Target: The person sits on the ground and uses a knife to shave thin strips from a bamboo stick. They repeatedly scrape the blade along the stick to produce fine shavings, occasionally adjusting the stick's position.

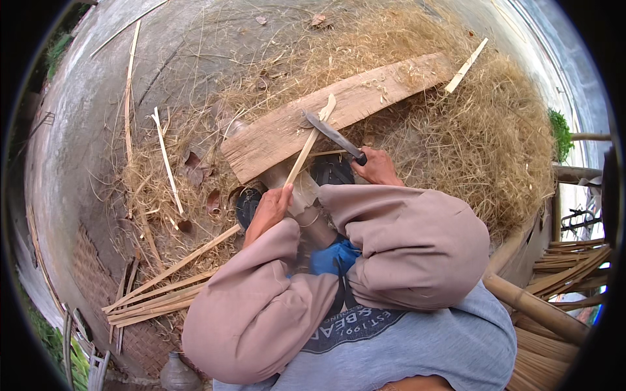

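Obliquely across the near edge of the plank, the strip, pointing away rightward, is held at its near end by the left hand and crossed farther up by the knife grasped in the right hand.

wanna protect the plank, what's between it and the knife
In the head view, the pale strip held by the left hand crosses between the knife and the plank.
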`<state>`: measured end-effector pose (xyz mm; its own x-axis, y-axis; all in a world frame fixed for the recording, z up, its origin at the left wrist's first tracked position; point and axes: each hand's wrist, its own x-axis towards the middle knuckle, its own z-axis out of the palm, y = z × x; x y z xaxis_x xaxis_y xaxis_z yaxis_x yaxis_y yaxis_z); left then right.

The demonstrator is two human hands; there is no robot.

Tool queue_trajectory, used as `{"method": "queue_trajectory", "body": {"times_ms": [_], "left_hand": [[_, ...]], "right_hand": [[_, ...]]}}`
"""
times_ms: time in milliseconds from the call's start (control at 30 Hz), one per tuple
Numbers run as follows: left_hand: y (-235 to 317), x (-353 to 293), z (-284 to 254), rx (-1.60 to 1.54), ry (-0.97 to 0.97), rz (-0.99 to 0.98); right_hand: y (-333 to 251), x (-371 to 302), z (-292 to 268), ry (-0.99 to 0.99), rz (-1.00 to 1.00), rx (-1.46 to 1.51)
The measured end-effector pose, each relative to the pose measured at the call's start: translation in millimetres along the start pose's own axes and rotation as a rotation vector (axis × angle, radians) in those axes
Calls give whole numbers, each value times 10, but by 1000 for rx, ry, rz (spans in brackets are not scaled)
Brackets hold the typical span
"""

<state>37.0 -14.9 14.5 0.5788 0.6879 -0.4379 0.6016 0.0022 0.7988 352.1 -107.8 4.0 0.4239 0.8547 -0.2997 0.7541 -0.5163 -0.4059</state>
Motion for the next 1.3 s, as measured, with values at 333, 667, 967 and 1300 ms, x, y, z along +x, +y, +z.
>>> {"method": "queue_trajectory", "body": {"times_ms": [333,667,967,1300], "left_hand": [[-74,-81,-3,230,237,252],[-248,-53,17,-249,-125,-27],[-294,-245,-89,-306,215,40],[-141,-181,-81,1,431,175]], "right_hand": [[120,-115,2,-52,-92,-29],[397,-240,99,25,-434,-40],[76,-375,-45,70,-107,418],[14,-516,171,205,-179,387]]}}
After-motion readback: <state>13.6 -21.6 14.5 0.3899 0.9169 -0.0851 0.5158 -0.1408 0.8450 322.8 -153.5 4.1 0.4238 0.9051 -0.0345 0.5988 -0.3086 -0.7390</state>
